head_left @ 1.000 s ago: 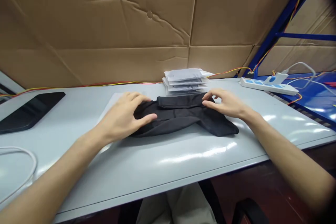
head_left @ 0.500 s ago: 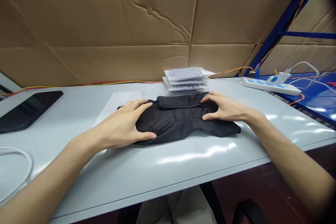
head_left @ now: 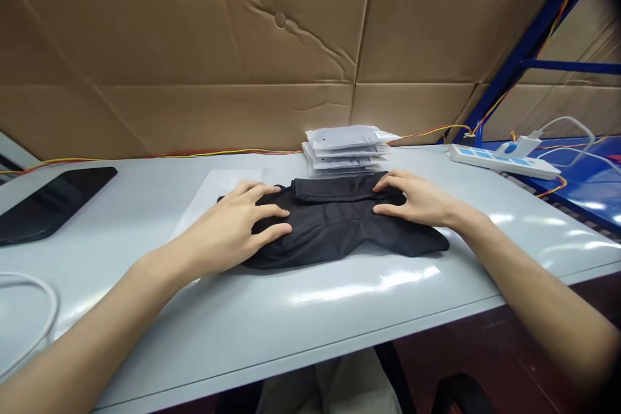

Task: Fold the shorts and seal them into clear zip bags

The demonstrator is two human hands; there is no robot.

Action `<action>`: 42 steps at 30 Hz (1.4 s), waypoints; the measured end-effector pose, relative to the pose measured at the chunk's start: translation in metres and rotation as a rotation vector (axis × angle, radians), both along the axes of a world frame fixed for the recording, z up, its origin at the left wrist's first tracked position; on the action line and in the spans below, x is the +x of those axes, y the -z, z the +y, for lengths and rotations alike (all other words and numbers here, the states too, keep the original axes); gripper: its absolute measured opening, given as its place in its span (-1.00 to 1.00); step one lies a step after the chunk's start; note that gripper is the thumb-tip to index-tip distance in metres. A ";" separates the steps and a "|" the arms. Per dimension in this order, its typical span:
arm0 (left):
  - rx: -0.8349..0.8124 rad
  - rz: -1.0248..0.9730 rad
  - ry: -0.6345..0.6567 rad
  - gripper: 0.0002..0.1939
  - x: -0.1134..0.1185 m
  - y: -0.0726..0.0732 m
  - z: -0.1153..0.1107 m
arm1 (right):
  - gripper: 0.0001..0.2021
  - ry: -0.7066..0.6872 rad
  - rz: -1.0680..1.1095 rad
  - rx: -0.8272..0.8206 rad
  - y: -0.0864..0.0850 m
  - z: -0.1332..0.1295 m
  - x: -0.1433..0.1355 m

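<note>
A black cloth garment (head_left: 334, 226) lies on the light grey table, with a folded strip along its far edge. My left hand (head_left: 242, 223) rests on the garment's left end, fingers spread over the fabric. On the right part of the cloth is my right hand (head_left: 412, 199), its thumb and fingers apart, fingertips touching the folded strip and the cloth below it. Partly under the garment's left end lies a white sheet or bag (head_left: 208, 191). Just behind the garment stands a stack of white packets (head_left: 347, 147).
A black flat tray-like object (head_left: 53, 204) lies at the left, with a white cable (head_left: 51, 310) nearer me. A white power strip (head_left: 504, 160) with plugs sits at the back right. Cardboard (head_left: 194, 45) stands behind the table (head_left: 339, 310).
My left hand's thumb has moved up over the cloth, closer to its fingers. On the right, my thumb has shifted slightly upward on the fabric. The garment lies nearly as before.
</note>
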State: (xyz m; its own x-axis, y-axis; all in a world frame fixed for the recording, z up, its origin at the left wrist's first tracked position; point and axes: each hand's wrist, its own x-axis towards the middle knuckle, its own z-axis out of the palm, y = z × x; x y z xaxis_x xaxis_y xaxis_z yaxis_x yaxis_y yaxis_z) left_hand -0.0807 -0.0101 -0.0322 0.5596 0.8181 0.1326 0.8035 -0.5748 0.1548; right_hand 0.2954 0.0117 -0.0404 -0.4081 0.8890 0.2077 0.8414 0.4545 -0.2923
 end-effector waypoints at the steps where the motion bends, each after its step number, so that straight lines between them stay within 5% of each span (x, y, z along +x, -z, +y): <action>1: 0.010 0.002 0.006 -0.47 0.000 0.000 0.000 | -0.57 -0.005 -0.009 -0.005 0.000 0.000 0.000; 20: 0.106 -0.107 0.117 -0.55 0.005 -0.009 -0.004 | -0.79 -0.124 0.003 -0.041 -0.008 -0.008 -0.004; 28: 0.258 -0.138 0.126 -0.79 0.015 -0.002 -0.001 | -0.87 -0.165 0.005 -0.025 -0.006 -0.006 -0.004; 34: 0.299 -0.003 0.248 -0.70 0.016 0.006 0.003 | -0.91 -0.163 0.006 0.001 -0.006 -0.005 -0.008; 42: 0.173 -0.132 0.034 -0.70 0.022 -0.008 0.002 | -0.92 -0.100 0.095 0.029 -0.012 -0.004 -0.007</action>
